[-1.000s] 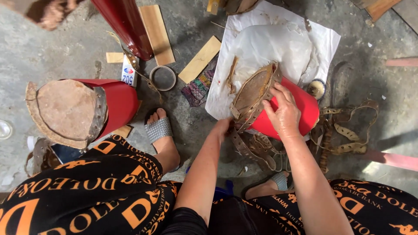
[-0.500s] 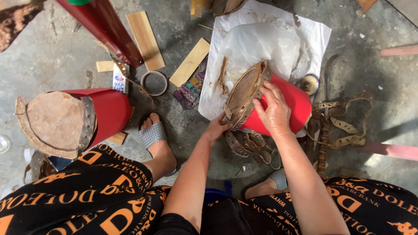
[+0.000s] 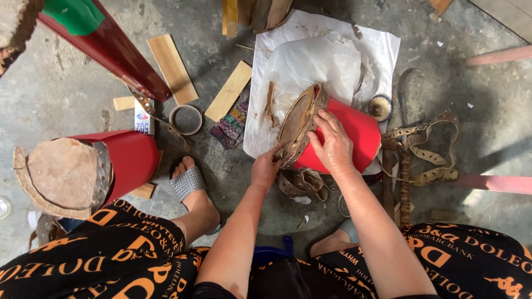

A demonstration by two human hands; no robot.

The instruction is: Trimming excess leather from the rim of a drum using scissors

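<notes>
A small red drum [image 3: 354, 132] lies on its side on the concrete floor in front of me. A brown hide skin [image 3: 295, 123] covers its left end. My right hand [image 3: 331, 143] rests on top of the drum at the rim, fingers pressing the edge of the hide. My left hand [image 3: 266, 168] grips the lower edge of the hide at the rim. A tangle of brown leather strips [image 3: 303, 184] lies just below the drum.
A second red drum [image 3: 119, 160] with a ragged hide lies at left by my sandalled foot [image 3: 188, 185]. White sheets [image 3: 327, 61], wood slats [image 3: 173, 67], a tape ring [image 3: 186, 119], a red pole [image 3: 111, 50] and punched leather straps [image 3: 426, 149] surround me.
The view has shifted a little; my left hand moved up from the leather strips to the lower rim of the drum. My right hand stays on the rim.
</notes>
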